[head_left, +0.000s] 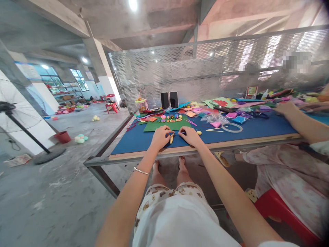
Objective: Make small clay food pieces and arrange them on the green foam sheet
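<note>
Between my two hands, low over the near edge of the blue table (144, 144), runs a thin blue stick (177, 133). My left hand (161, 138) has its fingers closed at the stick's left end. At the other end, the fingers of my right hand (190, 136) are pinched on it. Just under my left fingertips is a small yellow-brown piece (171, 138); whether I touch it is too small to tell. A yellow lump (199, 132) lies right of my right hand. Several small coloured clay shapes (171, 120) sit on a green sheet (151, 127) beyond my hands.
Two phones (173, 99) stand upright at the back, before a perforated metal screen (164, 75). Rightward lie a clear tape ring (232, 128), coloured packets (239, 119) and paper. A co-worker's arm (300, 120) reaches over the table at right. A fan (24, 132) stands left.
</note>
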`<state>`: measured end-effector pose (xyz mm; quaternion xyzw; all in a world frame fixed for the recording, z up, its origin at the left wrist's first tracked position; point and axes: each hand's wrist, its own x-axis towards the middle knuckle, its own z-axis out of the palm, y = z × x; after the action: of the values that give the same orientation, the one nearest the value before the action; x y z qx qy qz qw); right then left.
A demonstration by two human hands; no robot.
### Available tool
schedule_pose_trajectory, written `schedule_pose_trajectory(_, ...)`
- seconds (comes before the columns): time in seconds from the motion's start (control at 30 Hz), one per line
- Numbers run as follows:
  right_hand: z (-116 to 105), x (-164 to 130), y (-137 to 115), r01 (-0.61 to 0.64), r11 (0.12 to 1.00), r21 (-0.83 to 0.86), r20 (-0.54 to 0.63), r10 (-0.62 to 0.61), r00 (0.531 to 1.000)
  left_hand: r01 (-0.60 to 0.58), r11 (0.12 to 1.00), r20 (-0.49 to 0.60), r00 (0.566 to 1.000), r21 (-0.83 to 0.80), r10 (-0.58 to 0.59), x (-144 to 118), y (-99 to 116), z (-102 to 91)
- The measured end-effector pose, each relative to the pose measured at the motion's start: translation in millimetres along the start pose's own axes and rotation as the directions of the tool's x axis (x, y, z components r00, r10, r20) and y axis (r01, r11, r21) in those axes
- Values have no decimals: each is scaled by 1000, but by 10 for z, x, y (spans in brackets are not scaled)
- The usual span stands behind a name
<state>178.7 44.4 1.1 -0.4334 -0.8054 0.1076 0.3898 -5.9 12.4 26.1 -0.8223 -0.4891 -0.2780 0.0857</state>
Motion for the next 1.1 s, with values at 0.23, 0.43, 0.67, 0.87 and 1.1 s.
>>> schedule_pose_trajectory(0.23, 4, -1, 3, -2, 1000, -12, 5, 2, 1000, -40, 999, 25, 999, -21, 41, 0, 3, 6)
schedule_pose_trajectory(0.43, -2, -7, -2, 2, 1000, -3, 8, -2, 1000, -38, 999, 12, 999, -32, 38, 5, 0, 6)
schedule_pose_trajectory(0.67, -3, -2, -5, -8, 1000, 3, -1, 8, 1000, -24, 999, 11, 1000, -23, 24, 4, 0, 4)
schedule_pose_trajectory(0.87, -8, -5, -3, -1, 1000, 2, 2, 1, 1000, -26, 999, -4, 1000, -22, 26, 1, 20, -15)
schedule_pose_trajectory(1.1, -13, -8, -11, -6, 1000, -8, 2, 6, 1000, -44, 999, 1, 999, -26, 44, 3, 1, 19)
